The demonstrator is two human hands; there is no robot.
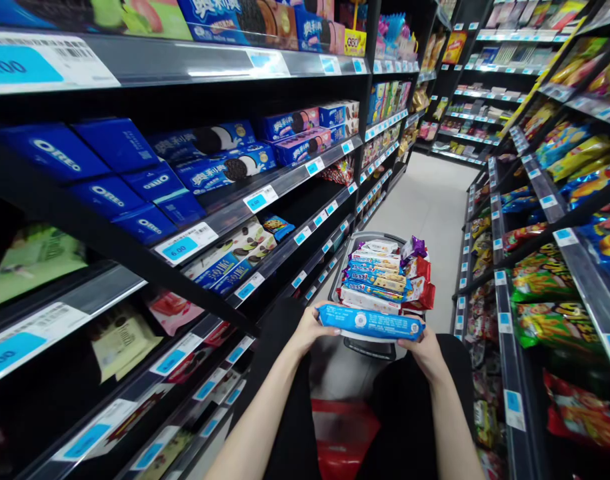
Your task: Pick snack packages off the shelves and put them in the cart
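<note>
Between both hands a long blue snack packet (369,323) is held level, its printed side toward me. My left hand (312,328) is closed on its left end, thumb along the lower edge. At the other end, my right hand (421,347) grips the packet from below. Just beyond it stands a grey basket (337,267), filled with stacked packets. Blue and white biscuit packets (375,275) lie across it in layers. Red packets (421,285) and a purple wrapper (413,248) sit along its right side.
Left shelves carry blue Oreo boxes (115,190) and Oreo packs (225,167), with price tags (187,243) on the edges. Bagged snacks (555,327) fill the right rack. Under my legs is a red stool or box (342,433). The aisle floor (437,193) runs to shelves at the far end.
</note>
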